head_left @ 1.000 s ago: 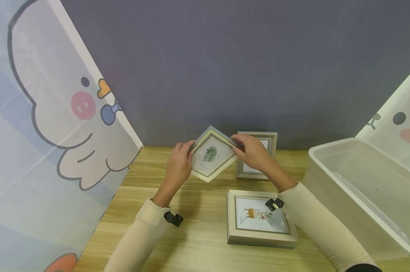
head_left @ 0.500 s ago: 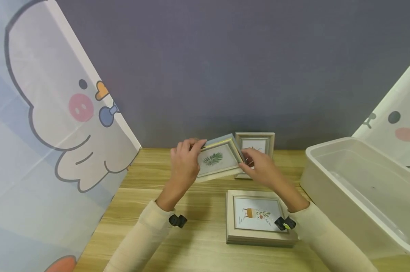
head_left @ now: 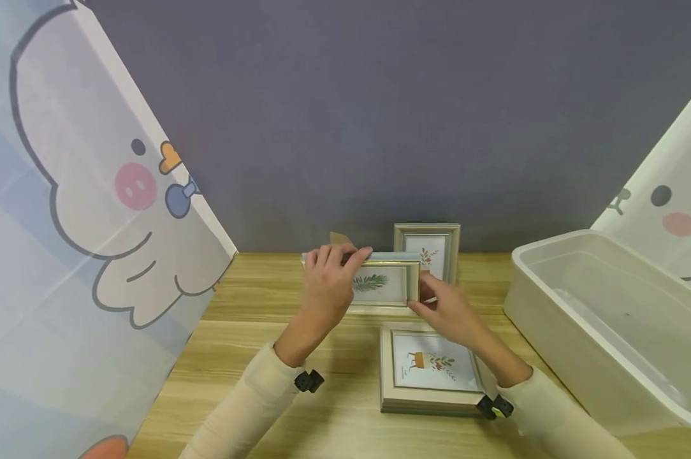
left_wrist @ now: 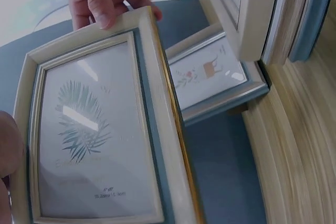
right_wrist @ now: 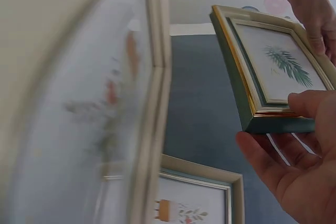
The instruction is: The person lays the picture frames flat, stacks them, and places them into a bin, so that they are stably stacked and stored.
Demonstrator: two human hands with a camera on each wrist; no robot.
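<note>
Between my two hands is a cream-and-grey picture frame (head_left: 380, 280) with a green palm-leaf print, turned sideways, its gold-lined edge uppermost. My left hand (head_left: 328, 284) grips its upper left part. At its right end, my right hand (head_left: 445, 309) pinches the lower corner; in the right wrist view the thumb lies on the front of the palm-leaf frame (right_wrist: 278, 66) and the fingers are behind and under it. A brown flap (head_left: 340, 238) sticks up behind my left hand. Whether the frame touches the table is hard to tell.
A second frame (head_left: 454, 255) with a flower print stands upright against the dark backdrop (head_left: 414, 115). Nearer me lies a stack of frames (head_left: 437, 360), a potted-plant print on top. A deep off-white plastic bin (head_left: 563, 319) stands at right on the wood-grain table (head_left: 254, 331).
The palm-leaf frame has turned from a diamond slant to level and come down, a little to the right. Both hands have kept their hold and moved with it. The brown flap has come into view.
</note>
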